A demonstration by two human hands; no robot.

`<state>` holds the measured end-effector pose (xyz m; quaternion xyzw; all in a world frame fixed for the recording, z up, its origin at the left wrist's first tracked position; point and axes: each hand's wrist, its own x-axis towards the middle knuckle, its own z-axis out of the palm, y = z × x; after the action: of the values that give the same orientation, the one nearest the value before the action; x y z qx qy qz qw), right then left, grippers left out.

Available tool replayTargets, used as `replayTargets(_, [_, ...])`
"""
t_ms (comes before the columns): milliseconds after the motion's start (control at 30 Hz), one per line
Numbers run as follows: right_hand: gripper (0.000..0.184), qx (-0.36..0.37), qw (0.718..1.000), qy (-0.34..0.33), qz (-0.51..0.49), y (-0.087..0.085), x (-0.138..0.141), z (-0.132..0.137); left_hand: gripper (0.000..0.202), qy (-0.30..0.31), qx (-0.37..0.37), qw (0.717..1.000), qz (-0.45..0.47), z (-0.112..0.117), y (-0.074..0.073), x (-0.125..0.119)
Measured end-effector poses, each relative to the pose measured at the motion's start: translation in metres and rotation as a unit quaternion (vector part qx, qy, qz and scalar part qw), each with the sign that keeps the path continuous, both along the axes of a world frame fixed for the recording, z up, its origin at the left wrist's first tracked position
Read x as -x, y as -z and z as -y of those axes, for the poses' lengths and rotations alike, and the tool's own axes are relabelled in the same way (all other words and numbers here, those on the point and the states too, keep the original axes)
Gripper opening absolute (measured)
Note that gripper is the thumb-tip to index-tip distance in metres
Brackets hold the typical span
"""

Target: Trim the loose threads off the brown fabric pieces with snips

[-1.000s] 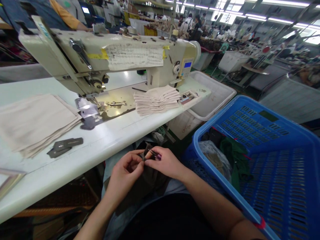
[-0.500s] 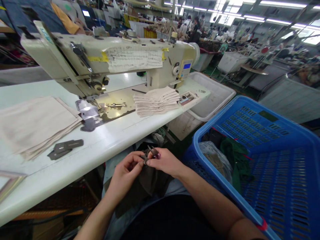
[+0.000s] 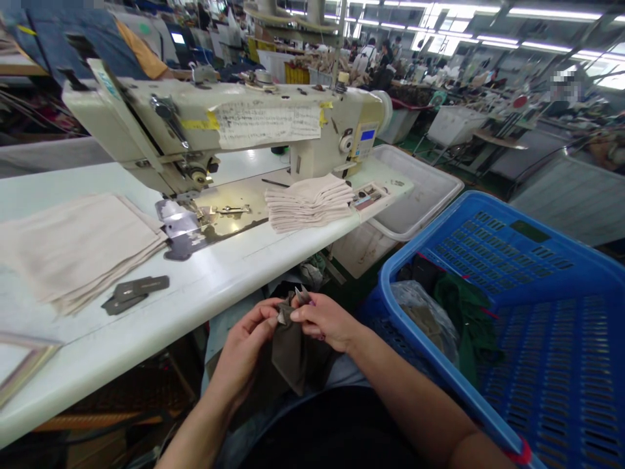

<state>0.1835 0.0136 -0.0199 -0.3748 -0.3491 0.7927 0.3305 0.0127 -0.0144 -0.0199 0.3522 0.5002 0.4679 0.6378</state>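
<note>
Evidently, the left grip (image 3: 249, 331) is pinching the upper edge of a dark cloth (image 3: 289, 358), which is hanging just below it. Close beside, the right grip (image 3: 329, 320) is clasping small snips (image 3: 303, 296), its thumb pressing near that same edge. The metal points are standing bare above the fingers, so a careless inward roll could be nicking cloth or skin; a slackening left pinch could be letting the fabric slip.

Dark cloth (image 3: 289, 357) in left grip (image 3: 248, 335)
</note>
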Motion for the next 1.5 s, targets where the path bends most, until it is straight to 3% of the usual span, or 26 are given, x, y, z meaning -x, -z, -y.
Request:
replayTargets(100, [0.020,-0.034,0.999,0.016,0.035,-0.001,0.002,0.002,0.024,0.002,-0.033,0.998,-0.045,-0.001,-0.002,0.000])
replayTargets(233, [0.016,-0.176,0.970,0.057,0.157,-0.007,0.005,0.005,0.020,0.014,-0.144,0.966,-0.214,-0.003,-0.007,0.002])
replayTargets(367, [0.008,-0.238,0.951,0.065,0.187,-0.014,0.003,0.008,0.022,0.046,-0.158,0.956,-0.241,-0.004,-0.013,0.003])
replayTargets(467, [0.013,-0.217,0.966,0.053,0.127,-0.017,0.000,0.011,0.025,0.080,-0.157,0.961,-0.215,-0.005,-0.018,0.005])
replayTargets(633, [0.028,-0.071,0.996,0.054,0.013,-0.011,0.003,0.012,0.025,0.065,-0.164,0.970,-0.165,-0.005,-0.019,0.004])
replayTargets(700, [0.031,-0.036,0.998,0.059,0.011,-0.004,0.005,0.010,0.027,0.038,-0.148,0.977,-0.146,-0.005,-0.015,0.000])
replayTargets(767, [0.029,-0.056,0.994,0.080,0.056,0.002,0.005,0.008,0.026,0.013,-0.148,0.975,-0.165,-0.006,-0.011,-0.003])
replayTargets(833, [0.024,-0.129,0.972,0.130,0.148,0.004,0.002,0.007,0.024,-0.004,-0.175,0.958,-0.228,-0.007,-0.009,-0.005])
replayTargets(933, [0.023,-0.247,0.908,0.200,0.274,-0.005,-0.005,0.014,0.021,-0.020,-0.222,0.921,-0.319,-0.006,-0.011,-0.007])
replayTargets(1000, [0.027,-0.314,0.877,0.192,0.308,-0.018,-0.010,0.023,0.021,-0.019,-0.239,0.907,-0.346,-0.004,-0.014,-0.008])
replayTargets(1067, [0.025,-0.367,0.864,0.163,0.303,-0.033,-0.014,0.033,0.019,-0.020,-0.249,0.899,-0.359,-0.002,-0.017,-0.010])
replayTargets(1200, [0.025,-0.332,0.897,0.092,0.278,-0.048,-0.017,0.042,0.016,-0.031,-0.261,0.892,-0.367,0.000,-0.025,-0.014])
replayTargets(1500, [0.005,-0.233,0.946,0.057,0.220,-0.039,-0.019,0.018,0.019,-0.026,-0.210,0.916,-0.341,-0.004,-0.036,-0.024])
